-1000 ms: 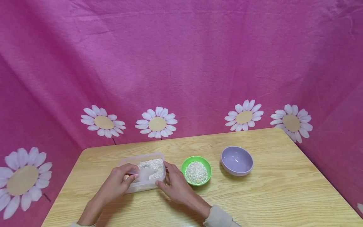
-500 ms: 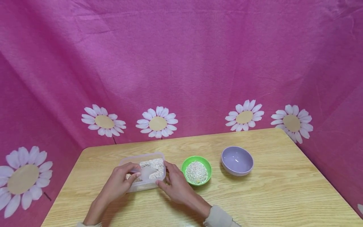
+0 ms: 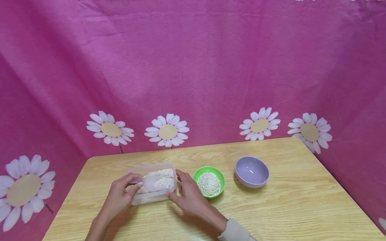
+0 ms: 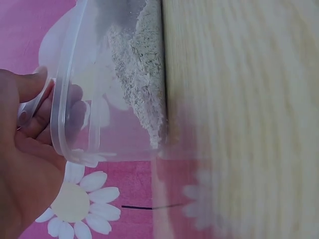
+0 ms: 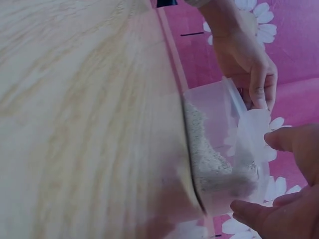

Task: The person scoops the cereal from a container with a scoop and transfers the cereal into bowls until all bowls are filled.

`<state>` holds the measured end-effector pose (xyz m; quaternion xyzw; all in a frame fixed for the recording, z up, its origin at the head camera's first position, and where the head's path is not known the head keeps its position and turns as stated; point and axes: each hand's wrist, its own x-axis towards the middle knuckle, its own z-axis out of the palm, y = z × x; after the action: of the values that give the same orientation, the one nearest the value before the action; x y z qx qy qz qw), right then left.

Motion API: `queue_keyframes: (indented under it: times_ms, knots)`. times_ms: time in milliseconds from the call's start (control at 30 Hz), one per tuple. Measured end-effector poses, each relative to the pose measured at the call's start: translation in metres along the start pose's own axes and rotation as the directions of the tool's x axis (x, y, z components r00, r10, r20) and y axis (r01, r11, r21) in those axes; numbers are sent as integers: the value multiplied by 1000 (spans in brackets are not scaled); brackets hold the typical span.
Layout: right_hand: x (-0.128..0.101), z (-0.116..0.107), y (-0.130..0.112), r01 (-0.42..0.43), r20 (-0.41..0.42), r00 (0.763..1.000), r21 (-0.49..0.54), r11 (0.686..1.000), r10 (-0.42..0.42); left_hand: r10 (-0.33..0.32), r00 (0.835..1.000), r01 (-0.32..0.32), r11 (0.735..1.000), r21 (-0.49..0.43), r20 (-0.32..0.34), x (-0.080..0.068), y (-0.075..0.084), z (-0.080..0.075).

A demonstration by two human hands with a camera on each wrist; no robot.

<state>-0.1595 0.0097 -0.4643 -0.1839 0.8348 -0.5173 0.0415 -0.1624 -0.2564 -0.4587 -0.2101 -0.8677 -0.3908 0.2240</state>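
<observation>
While my left hand (image 3: 120, 195) pinches the handle of a small clear scoop (image 3: 149, 182) over the grain, the scoop sits inside the clear plastic tub (image 3: 152, 180), near-left on the counter (image 3: 286, 207). I judge the scoop very light, stiff, thin-walled and a bit slick, so I take it by the short handle, thumb on top and fingers under. Can't tell how full it is.

Tub: rectangular, rounded corners, translucent thin plastic with a rolled rim (image 4: 64, 94). Probably flexes if squeezed, light enough to slide. My right hand (image 3: 188, 197) steadies it from the right side, thumb and fingertips (image 5: 251, 211) around the near right corner, fingers only loosely bent, so a bracing touch more than a clamp.

Contents: pale beige flaky grain (image 4: 142, 74), oat-like, dry, heaped against one wall. Loose and pourable, will spill if the scoop tips.

Just right of the tub: small green bowl (image 3: 209, 182), glossy plastic, round, filled with the same grain. Further right, apart from it: lilac bowl (image 3: 252, 171), smooth, round, nothing in it.

Counter is light wood-grain laminate, flat, low friction I'd guess. Backdrop (image 3: 193, 67) is pink fabric with white daisies.
</observation>
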Motion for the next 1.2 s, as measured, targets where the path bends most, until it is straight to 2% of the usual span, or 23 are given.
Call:
queue_keyframes:
  times_ms: [167,367,667,967,1200]
  knots:
    - [-1,-3,-3,13,-5,1000,4,1000,-13,-2,998,-3,998,-67,-67,-3,-2,-2]
    - [-2,-5,-4,19,-2,1000,29,999,-19,-29,993,13,990,-140,-116,-3,-4,-8]
    - [-5,-15,-4,71,-24,997,-7,997,-71,-36,981,7,988,-155,-188,-5,-5,-17]
    - [-11,-40,-1,71,-92,993,-86,994,-79,-43,981,-1,974,-225,-192,0,2,-13]
    - [-15,-55,5,34,-117,992,-82,996,-44,-44,984,4,974,-227,-173,8,12,-2]
